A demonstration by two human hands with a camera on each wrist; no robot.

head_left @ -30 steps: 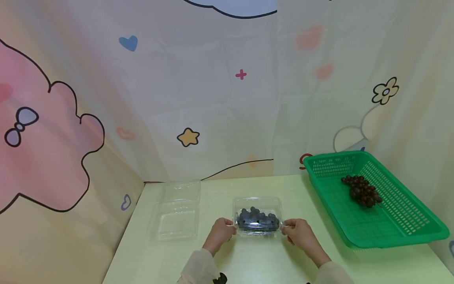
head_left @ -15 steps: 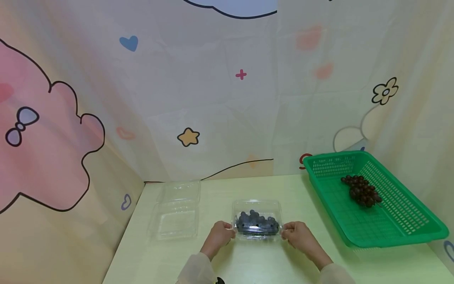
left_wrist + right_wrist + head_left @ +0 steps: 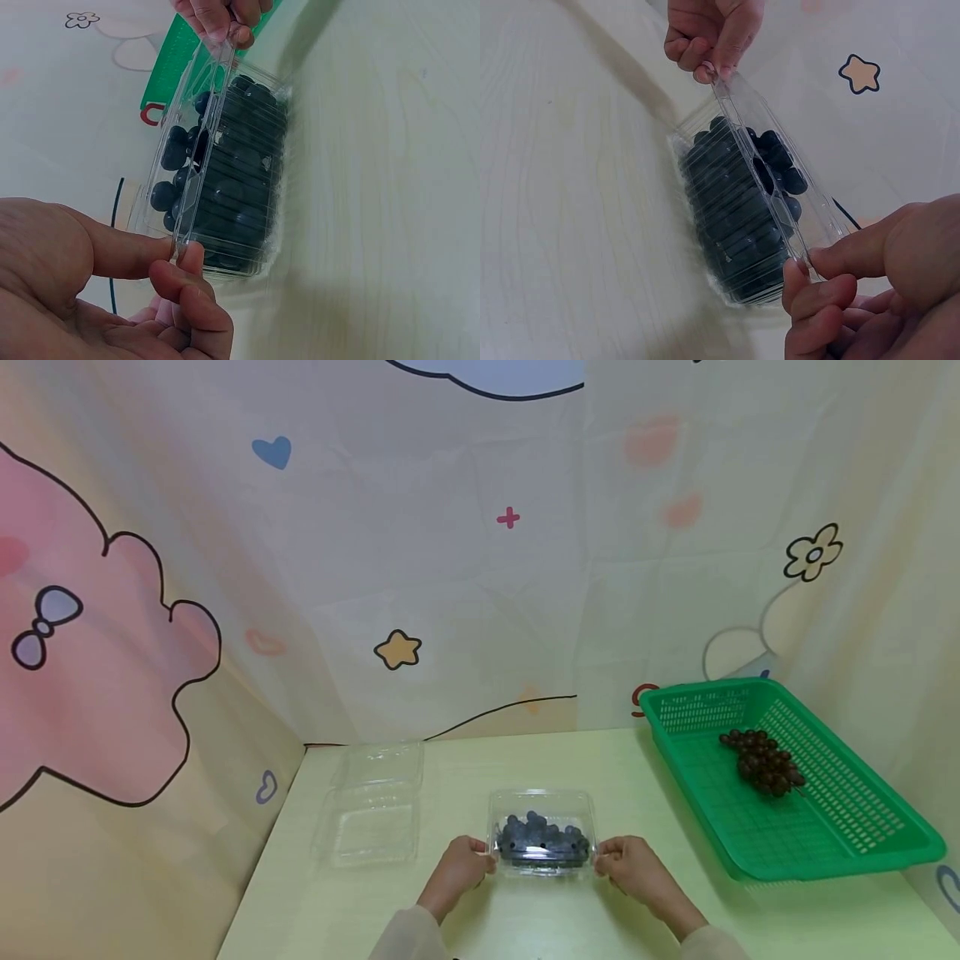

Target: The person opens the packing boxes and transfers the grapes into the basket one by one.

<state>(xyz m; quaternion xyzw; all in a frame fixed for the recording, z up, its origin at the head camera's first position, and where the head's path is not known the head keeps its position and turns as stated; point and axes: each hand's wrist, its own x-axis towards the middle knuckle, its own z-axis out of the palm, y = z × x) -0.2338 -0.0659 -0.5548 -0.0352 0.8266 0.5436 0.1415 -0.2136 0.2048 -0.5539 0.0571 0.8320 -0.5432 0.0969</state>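
Note:
A clear plastic clamshell box (image 3: 542, 860) with dark grapes (image 3: 543, 837) inside stands on the table between the two hands. Its lid is folded down over the grapes. At the box's left front corner, my left hand (image 3: 459, 870) pinches the rim between thumb and fingers. My right hand (image 3: 632, 867) pinches the same rim at the right front corner. Both wrist views show thumb and curled fingers on the rim, as with the left thumb and fingers (image 3: 191, 289) close up. Through the ribbed side wall the grapes (image 3: 735, 217) look dark blue.
An open clear clamshell box (image 3: 371, 831) lies on the table's left side. To the right stands a green plastic basket (image 3: 772, 843) with a bunch of dark red grapes (image 3: 767, 767) in it. A printed curtain (image 3: 480, 585) hangs behind the table.
Both hands and the grape box between them have shifted slightly toward the person, staying in the same pinch. The open box and the basket stay where they were.

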